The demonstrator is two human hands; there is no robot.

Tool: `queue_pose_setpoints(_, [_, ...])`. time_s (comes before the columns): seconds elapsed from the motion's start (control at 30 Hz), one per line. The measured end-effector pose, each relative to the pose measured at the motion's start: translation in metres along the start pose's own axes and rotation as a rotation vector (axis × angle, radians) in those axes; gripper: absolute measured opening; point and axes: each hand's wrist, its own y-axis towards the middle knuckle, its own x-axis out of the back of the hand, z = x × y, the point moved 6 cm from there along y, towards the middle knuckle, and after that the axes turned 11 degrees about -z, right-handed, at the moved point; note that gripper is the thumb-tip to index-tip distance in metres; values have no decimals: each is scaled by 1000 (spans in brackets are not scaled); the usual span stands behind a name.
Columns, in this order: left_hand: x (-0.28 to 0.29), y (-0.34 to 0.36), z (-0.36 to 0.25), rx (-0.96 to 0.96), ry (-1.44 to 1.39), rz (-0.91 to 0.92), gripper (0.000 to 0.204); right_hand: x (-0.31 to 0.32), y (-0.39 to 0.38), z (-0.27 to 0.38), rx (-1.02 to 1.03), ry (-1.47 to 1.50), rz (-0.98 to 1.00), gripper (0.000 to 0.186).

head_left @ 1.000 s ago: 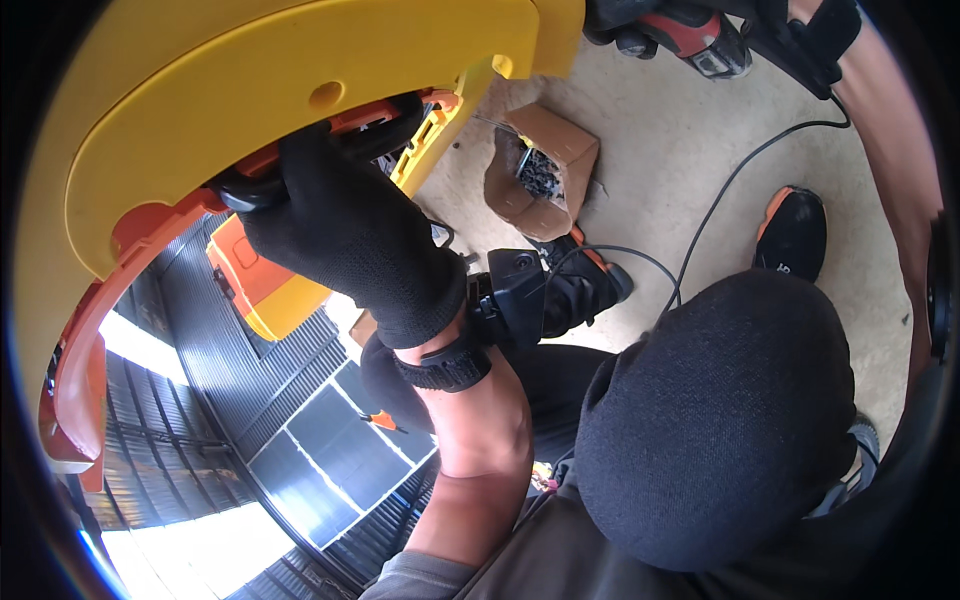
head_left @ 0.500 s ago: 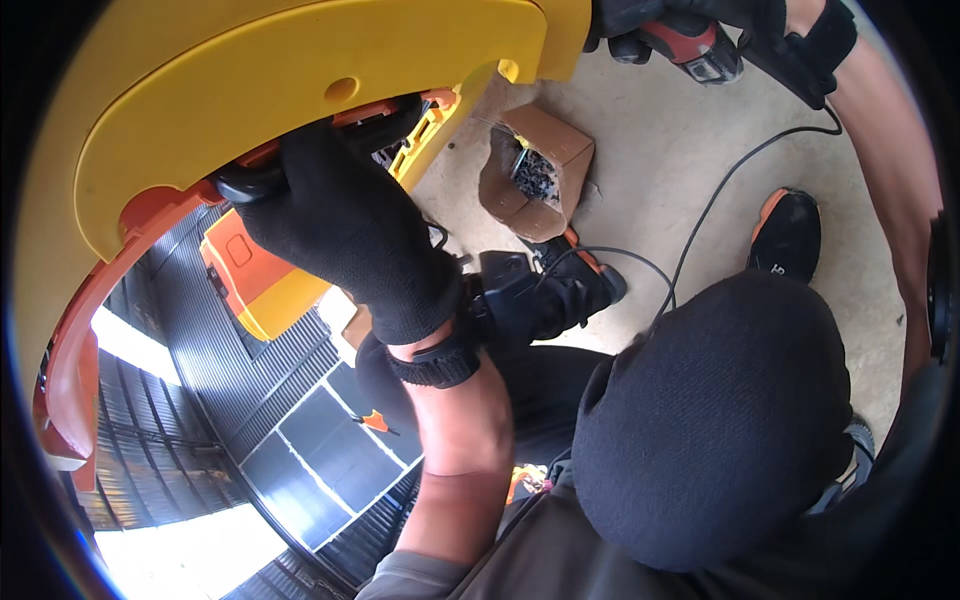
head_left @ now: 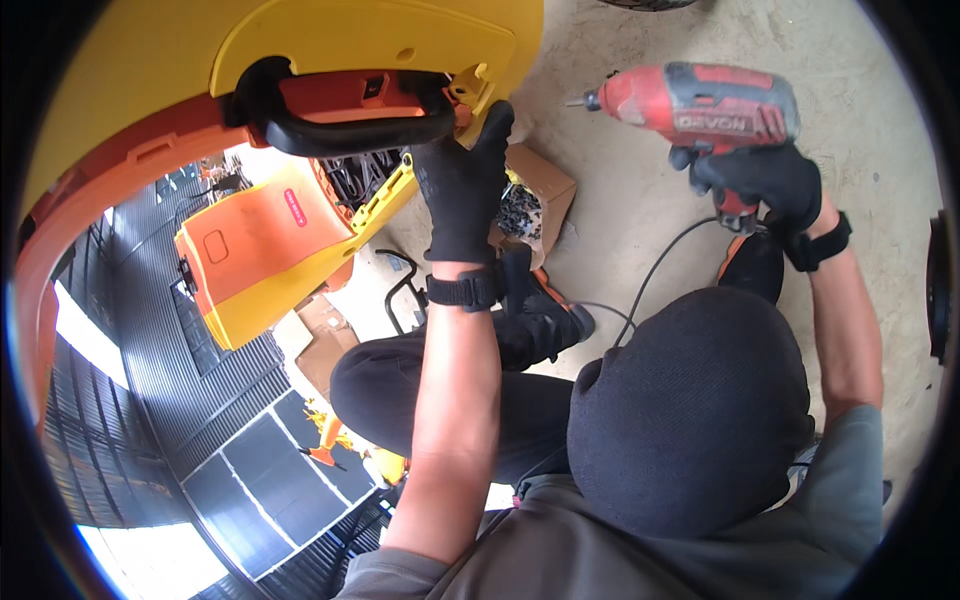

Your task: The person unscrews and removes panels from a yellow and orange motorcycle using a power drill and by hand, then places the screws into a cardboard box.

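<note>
My right hand, in a black glove, is closed round the grip of a red and grey cordless impact driver. The driver's bit points left, apart from the large yellow and orange plastic body. My left hand, gloved too, is raised against that body's corner, by a yellow bracket with an orange lug. One finger stretches up past the lug. The other fingers look bent in, and whatever they pinch is hidden. Beside this hand a curved black handle runs along the body's edge.
On the concrete floor below stands an open cardboard box holding many small dark parts. Another orange and yellow plastic body is at left. A black cable runs from near my right wrist towards my legs. My bent knee is under my left forearm.
My left hand has left the black handle's area and moved right to the bracket corner. My right hand has come down from the top edge, bringing the impact driver fully into view.
</note>
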Motion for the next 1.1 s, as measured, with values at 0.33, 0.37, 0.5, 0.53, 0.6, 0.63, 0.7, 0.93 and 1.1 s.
queue_pose_setpoints(0.33, [22, 2, -9, 44, -184, -176, 26, -81, -4, -11, 884, -405, -41, 59])
queue_pose_setpoints(0.37, [24, 4, -5, 81, -271, -151, 25, -86, -4, -5, 867, -459, -51, 60])
queue_pose_setpoints(0.5, [30, 13, -3, 46, -231, -53, 23, -87, -2, -7, 931, -423, -127, 62])
queue_pose_setpoints(0.53, [29, 15, -8, -35, -175, -30, 22, -87, -3, -6, 928, -420, -130, 62])
queue_pose_setpoints(0.6, [27, 18, -12, -81, -126, -18, 21, -87, -7, -3, 952, -512, -162, 62])
queue_pose_setpoints(0.63, [26, 18, -16, -125, -98, -7, 24, -87, -8, -4, 947, -508, -166, 62])
queue_pose_setpoints(0.7, [21, 20, -24, -165, -68, 15, 26, -87, -11, -8, 936, -508, -173, 62])
queue_pose_setpoints(0.93, [19, 28, -15, -333, 219, -68, 24, -93, -7, -10, 940, -499, -184, 64])
queue_pose_setpoints(1.1, [15, 27, -21, -276, 65, -58, 21, -92, -16, -10, 910, -493, -180, 61])
